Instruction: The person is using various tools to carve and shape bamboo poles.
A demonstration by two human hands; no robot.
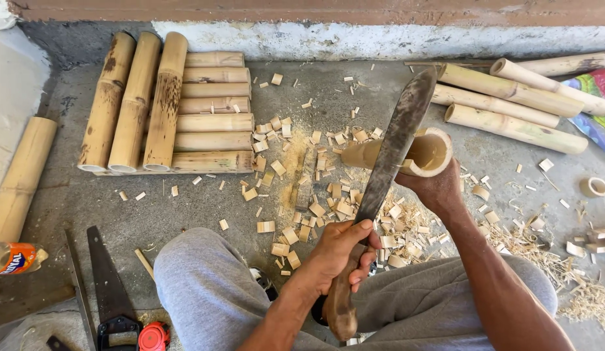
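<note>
Left hand (pixel 338 250) grips machete (pixel 387 162) (blade edge on bamboo (pixel 432 153)).

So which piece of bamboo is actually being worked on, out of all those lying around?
Start at the stacked bamboo poles by the wall, then move right past the scattered chips. The short bamboo tube sits gripped in the right hand, with the machete resting across it. It alone is off the floor, hollow end facing up.

Outdoor bamboo workshop: stacked bamboo poles (pixel 172 104), chips (pixel 315 188), handsaw (pixel 110 289).
</note>
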